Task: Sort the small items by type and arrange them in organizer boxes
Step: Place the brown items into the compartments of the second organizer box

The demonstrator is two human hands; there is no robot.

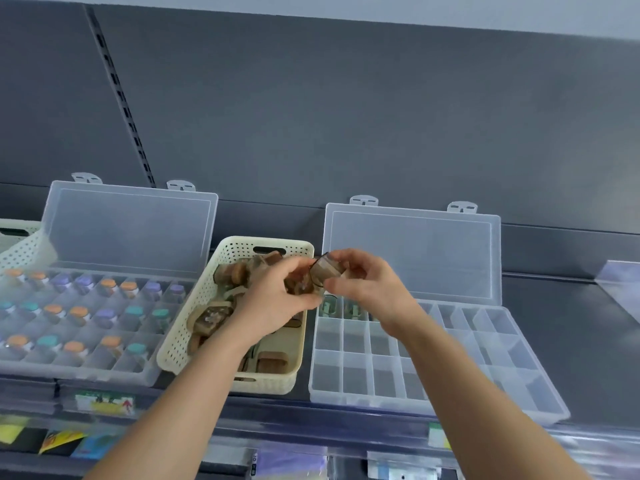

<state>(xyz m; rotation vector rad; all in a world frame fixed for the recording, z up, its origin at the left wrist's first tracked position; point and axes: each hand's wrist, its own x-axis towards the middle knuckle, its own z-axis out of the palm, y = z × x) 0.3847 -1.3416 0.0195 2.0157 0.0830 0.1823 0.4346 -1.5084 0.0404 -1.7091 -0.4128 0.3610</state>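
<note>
While both my hands meet above the gap between the cream basket [180, 341] and the right organizer box [346, 396], my right hand [363, 282] pinches a small wooden piece [327, 270] with a thin black cord. My left hand [273, 299] curls round a cluster of similar brown pieces [300, 286] just beside it. The cords look tangled to me, so I should tease the one piece free with a slow, gentle pull rather than a jerk. I should also keep the left bundle over the basket, so anything dropped lands back there. The freed piece belongs in a cell of the right box: next to the greenish items [327, 308] in the back row if it matches them, otherwise in a fresh cell. The left organizer box [104, 368] holds small capped bottles [78, 311]. Blur smears the pieces, so I cannot tell their exact shape, nor whether one cord links both hands' loads. My right wrist hides some back-row cells, and the shelf below is cut off.
</note>
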